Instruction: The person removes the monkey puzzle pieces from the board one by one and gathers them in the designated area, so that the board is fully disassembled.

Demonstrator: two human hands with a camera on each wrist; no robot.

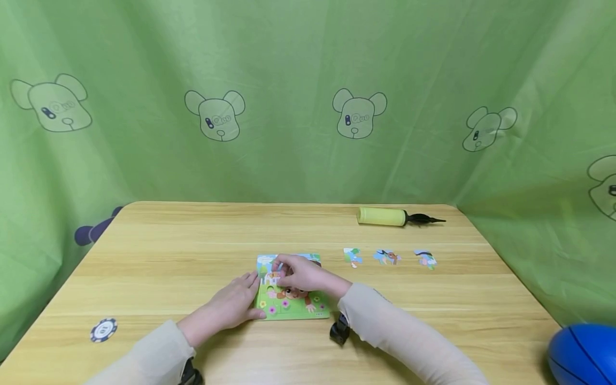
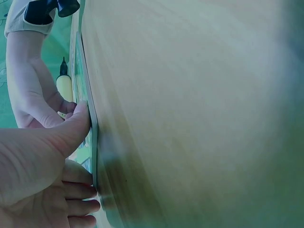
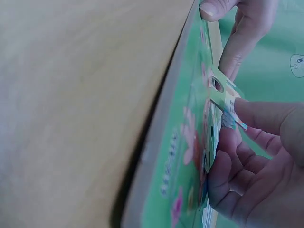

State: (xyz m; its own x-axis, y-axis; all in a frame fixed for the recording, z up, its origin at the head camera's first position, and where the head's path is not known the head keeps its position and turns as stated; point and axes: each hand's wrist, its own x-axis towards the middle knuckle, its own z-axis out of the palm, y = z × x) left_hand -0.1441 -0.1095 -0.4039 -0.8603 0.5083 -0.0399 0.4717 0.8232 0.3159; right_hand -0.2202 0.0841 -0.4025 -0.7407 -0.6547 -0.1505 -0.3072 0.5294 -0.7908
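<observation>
A jigsaw puzzle board [image 1: 293, 311] with a cartoon child and flowers lies on the wooden table. My left hand [image 1: 234, 302] rests along its left side, fingers extended, with the thumb on the front left corner. Between thumb and fingers, my right hand [image 1: 300, 272] pinches a puzzle piece [image 3: 223, 97] over the board's left part. In the right wrist view this piece is tilted up from the board, and a notch shows in its edge. The right hand covers part of the picture in the head view.
Three loose puzzle pieces lie in a row right of the board, the nearest puzzle piece [image 1: 353, 257] closest to it. Behind them is a yellow hand pump [image 1: 382, 216]. A poker chip [image 1: 103, 330] lies at left, a blue ball [image 1: 583, 354] at the right edge.
</observation>
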